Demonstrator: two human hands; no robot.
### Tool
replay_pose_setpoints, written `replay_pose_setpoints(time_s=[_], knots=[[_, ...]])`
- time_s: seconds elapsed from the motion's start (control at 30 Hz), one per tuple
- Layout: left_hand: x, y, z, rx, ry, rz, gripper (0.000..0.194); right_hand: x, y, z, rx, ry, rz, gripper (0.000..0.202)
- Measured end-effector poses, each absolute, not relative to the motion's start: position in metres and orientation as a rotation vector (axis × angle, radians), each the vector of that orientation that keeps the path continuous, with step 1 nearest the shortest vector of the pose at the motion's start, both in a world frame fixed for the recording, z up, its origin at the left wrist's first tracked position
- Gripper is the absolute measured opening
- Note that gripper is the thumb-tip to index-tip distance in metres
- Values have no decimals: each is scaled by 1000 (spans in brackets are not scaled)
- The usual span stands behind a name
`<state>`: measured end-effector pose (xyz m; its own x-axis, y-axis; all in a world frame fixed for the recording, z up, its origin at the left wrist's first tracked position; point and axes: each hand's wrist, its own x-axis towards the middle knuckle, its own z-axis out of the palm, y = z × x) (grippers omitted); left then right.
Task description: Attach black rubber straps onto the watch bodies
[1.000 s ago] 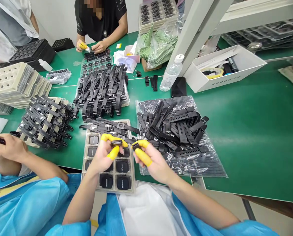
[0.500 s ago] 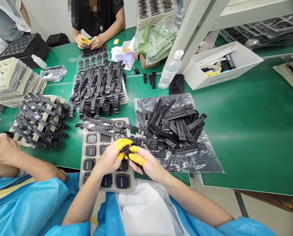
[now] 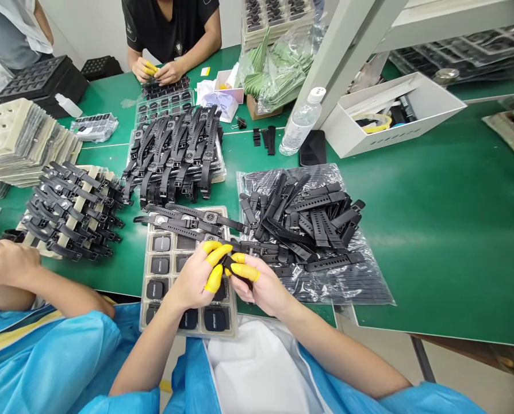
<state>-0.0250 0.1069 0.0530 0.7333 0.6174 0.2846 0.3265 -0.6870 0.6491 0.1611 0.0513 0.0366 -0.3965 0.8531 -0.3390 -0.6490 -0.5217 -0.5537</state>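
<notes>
Green table (image 3: pixel 433 241) beneath left hand (image 3: pixel 193 279) and right hand (image 3: pixel 263 286), each grip closed on black parts (image 3: pixel 227 263), shapes mostly hidden.

Green tabletop (image 3: pixel 425 236) smooth, faintly glossy; bag (image 3: pixel 371 287) shiny, crinkled plastic; straps (image 3: pixel 320 227) matt black, possibly rubber.

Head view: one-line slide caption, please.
Yellow-tipped left hand and right hand grip a black piece above a compartmented tray, beside loose black straps.

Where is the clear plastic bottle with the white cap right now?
In the head view, the bottle stands right of center, beside the black phone and left of the white open box.
</notes>
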Motion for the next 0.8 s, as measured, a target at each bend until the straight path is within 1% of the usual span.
replay_pose_setpoints(time_s=[0.17, 0.4, 0.6, 0.8], knots=[[-25, 107, 51, 2502, 766, 559, 42, 163, 51, 35, -782, -425, 2029, 38], [-25, 105, 47, 2396, 705, 636, 48, 161, 46, 32, -844, -452, 2024, 39], [-22, 103, 45, 2432, 833, 486, 45, 161, 43, 31, -949, -565, 1997, 48], [-24, 102, 46, 2270, 734, 617, 41, 161, 41, 21, -956, -636, 1961, 46]])
